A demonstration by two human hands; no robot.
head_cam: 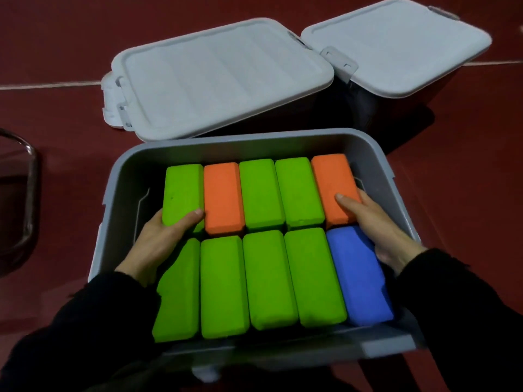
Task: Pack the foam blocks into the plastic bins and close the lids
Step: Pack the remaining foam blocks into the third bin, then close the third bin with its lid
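Green block [182, 192] in left hand [158, 241] grip, orange block [334, 188] in right hand [376, 224] grip

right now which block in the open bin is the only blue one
The blue block at the right end of the near row, under the right hand. Every other block visible is green or orange.

Matt, faintly grainy foam blocks [263, 190] fill a smooth grey plastic bin [127, 176] (far lids [223, 77] equally smooth); red floor [56, 38] matt.
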